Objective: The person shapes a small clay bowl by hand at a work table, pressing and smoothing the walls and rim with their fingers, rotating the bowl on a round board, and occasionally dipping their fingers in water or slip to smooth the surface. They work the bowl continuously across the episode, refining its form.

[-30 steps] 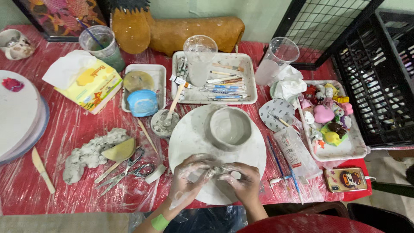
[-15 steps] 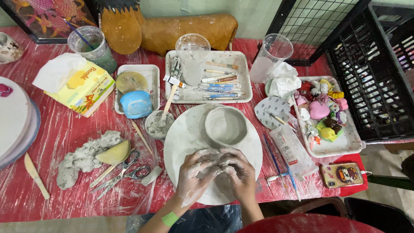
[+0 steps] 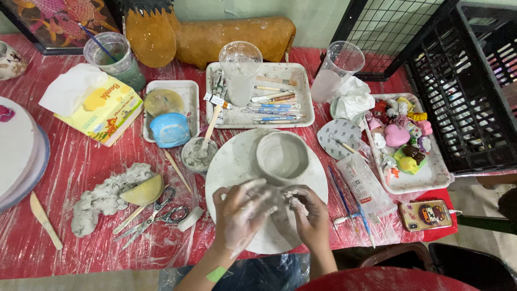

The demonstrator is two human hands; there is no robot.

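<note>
On the counter [image 3: 64, 161], far left, a wooden knife [image 3: 43, 220] and a heap of grey clay [image 3: 105, 196] with a yellow sponge [image 3: 144, 190] lie ready, scissors [image 3: 153, 216] just beside them. Further right, the left hand [image 3: 239, 215] and right hand [image 3: 307, 213], both smeared grey, close together around a small lump of clay [image 3: 288, 195], pinching it over the round white board [image 3: 237, 161]. Kneading looks best done with even, light finger pressure, so the piece stays uniform and uncracked. Just beyond the hands, the clay bowl [image 3: 281, 156] sits on the board; working low and close should spare its soft rim. Brushes [image 3: 269, 105] wait in a tray behind.
</note>
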